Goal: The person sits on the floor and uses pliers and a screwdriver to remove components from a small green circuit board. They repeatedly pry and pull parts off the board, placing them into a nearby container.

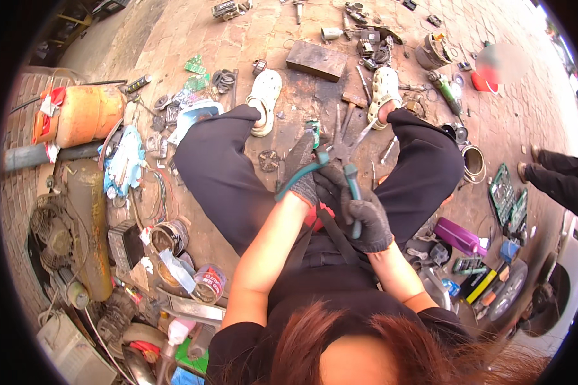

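A pair of long-nose pliers (pixel 341 151) with teal handles is in front of my lap, its metal jaws spread and pointing away from me. My left hand (pixel 300 163), in a dark grey glove, is closed at the curved left handle. Around the straighter right handle, the gloved fingers of my right hand (pixel 370 221) are wrapped. A small green item (pixel 313 131) shows just beyond my left fingers; whether they touch it I cannot tell. Past the jaws, a hammer (pixel 351 106) lies between my feet.
Beyond my feet sits a rectangular metal block (pixel 316 61). An orange gas cylinder (pixel 90 115) and metal cans are at left. To the right are a green angle grinder (pixel 446 93), a purple bottle (pixel 459 236), a green tool case (pixel 508 197) and another person's legs (pixel 559 173).
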